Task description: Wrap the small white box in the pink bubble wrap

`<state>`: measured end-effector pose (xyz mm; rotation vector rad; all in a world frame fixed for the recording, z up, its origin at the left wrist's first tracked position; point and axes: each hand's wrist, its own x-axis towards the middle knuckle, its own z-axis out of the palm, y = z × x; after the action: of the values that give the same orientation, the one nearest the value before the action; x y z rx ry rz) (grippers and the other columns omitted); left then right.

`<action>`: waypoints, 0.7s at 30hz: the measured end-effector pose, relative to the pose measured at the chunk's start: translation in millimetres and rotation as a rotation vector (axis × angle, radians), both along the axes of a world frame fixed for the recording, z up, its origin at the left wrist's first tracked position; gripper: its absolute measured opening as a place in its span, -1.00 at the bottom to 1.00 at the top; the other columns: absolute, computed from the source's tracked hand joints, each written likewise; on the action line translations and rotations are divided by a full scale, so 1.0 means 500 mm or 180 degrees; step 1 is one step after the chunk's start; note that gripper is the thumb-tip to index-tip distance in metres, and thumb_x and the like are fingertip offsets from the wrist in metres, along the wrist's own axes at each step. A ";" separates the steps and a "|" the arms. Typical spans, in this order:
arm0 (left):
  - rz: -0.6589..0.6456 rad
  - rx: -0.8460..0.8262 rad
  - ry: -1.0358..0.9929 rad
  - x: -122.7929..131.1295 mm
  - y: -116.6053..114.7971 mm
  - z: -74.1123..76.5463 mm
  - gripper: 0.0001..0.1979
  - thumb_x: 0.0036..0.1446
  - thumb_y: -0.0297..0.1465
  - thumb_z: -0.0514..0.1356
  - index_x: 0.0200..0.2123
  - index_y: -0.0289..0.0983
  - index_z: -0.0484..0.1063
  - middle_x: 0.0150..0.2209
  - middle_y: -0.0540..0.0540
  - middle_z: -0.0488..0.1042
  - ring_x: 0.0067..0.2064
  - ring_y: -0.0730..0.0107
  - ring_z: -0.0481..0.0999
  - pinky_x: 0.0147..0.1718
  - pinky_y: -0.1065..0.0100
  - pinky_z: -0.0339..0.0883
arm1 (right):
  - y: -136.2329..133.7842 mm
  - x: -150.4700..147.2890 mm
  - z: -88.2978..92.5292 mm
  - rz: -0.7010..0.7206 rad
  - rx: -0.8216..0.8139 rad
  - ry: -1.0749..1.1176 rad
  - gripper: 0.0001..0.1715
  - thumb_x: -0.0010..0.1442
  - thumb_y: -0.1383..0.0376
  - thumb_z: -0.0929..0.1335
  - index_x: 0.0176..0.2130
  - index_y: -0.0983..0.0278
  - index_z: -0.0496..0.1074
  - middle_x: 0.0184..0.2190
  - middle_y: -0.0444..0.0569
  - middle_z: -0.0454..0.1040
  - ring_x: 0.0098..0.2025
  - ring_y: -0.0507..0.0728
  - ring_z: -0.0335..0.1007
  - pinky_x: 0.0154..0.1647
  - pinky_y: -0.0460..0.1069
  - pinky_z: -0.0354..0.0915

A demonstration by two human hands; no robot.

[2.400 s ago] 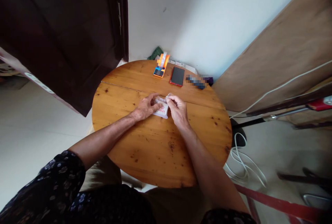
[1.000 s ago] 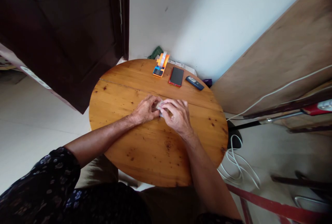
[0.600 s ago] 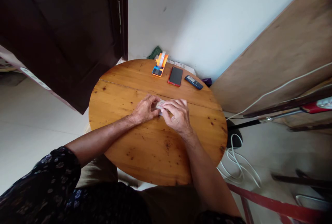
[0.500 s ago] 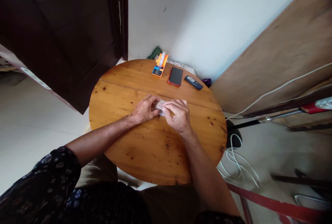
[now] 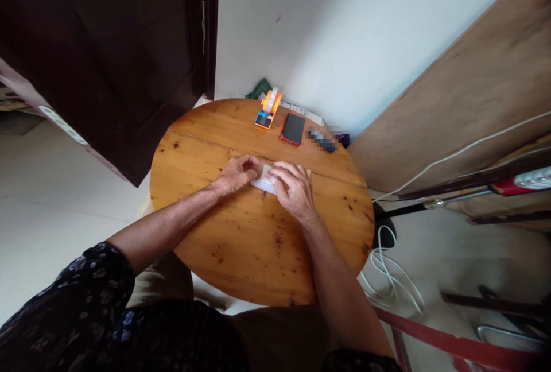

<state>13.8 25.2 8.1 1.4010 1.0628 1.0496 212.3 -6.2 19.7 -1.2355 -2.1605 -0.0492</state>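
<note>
A small whitish, flat piece (image 5: 264, 183), perhaps paper or a packet, lies near the middle of the round wooden table (image 5: 253, 234). My left hand (image 5: 238, 173) pinches its left upper edge between thumb and bent fingers. From the right, my right hand (image 5: 294, 186) curls its fingers and thumb over the piece's right end. Part of the piece is hidden under the fingers of both hands, and its markings are too small to read.
At the table's far side are an orange tape dispenser (image 5: 269, 109), a red-edged phone (image 5: 293, 129) and a dark, partly blurred object (image 5: 322, 140). White cable (image 5: 390, 271) is coiled on the floor at right.
My left hand has shifted slightly up and left, and more of the piece's lower left part shows. The right hand stays nearly in place. The view has moved slightly.
</note>
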 end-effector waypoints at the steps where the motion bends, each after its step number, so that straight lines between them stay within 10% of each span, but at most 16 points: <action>1: 0.0019 -0.0098 -0.0076 -0.001 0.003 0.001 -0.80 -0.10 -0.57 0.17 -0.32 -0.32 0.45 -0.38 0.01 0.49 -0.35 0.48 0.45 -0.29 0.43 0.35 | 0.001 0.002 0.001 -0.0024 0.0022 0.0083 -0.70 0.34 0.19 0.28 -0.09 0.16 0.58 0.05 0.03 0.60 0.04 0.26 0.50 0.08 0.21 0.29; 16: -0.0163 -0.0086 -0.0323 0.002 -0.001 -0.003 -0.84 -0.02 -0.48 0.31 -0.29 -0.31 0.48 -0.32 -0.03 0.53 -0.31 0.46 0.48 -0.20 0.37 0.39 | 0.018 0.021 -0.001 -0.0359 -0.0103 0.1155 -0.68 0.33 0.13 0.27 -0.16 0.18 0.57 0.00 0.07 0.60 0.08 0.26 0.51 0.17 0.23 0.34; 21: -0.0052 -0.0316 -0.0444 -0.002 0.005 -0.002 -0.80 -0.02 -0.50 0.28 -0.25 -0.31 0.50 -0.30 -0.03 0.56 -0.30 0.47 0.49 -0.19 0.38 0.39 | 0.038 0.042 -0.021 -0.0832 -0.0960 0.1569 -0.56 0.30 -0.01 0.24 -0.12 0.21 0.53 -0.21 0.06 0.65 -0.18 0.27 0.59 -0.04 0.22 0.45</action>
<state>12.9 27.6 6.9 1.2371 0.9867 1.0526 233.2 13.0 9.1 -1.5069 -1.6105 0.4409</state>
